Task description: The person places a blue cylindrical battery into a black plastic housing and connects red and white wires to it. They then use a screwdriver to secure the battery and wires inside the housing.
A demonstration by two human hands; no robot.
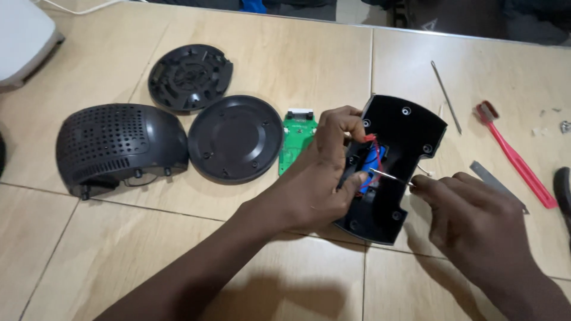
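Observation:
A black plastic housing [404, 134] lies open side up on the beige tiled surface, with a blue battery [376, 159] and red wires in its middle. My left hand [324, 178] rests on the housing's left edge, thumb and fingers pressing at the battery. My right hand [476, 223] holds a thin metal tool [389, 176] whose tip points into the battery bay. A green circuit board [295, 139] lies just left of my left hand.
A round black disc [235, 139], a ribbed black round cover [189, 77] and a perforated black dome shell [119, 148] lie at the left. At the right lie a thin metal rod [446, 96], a red brush [514, 154] and a flat grey metal strip [496, 184].

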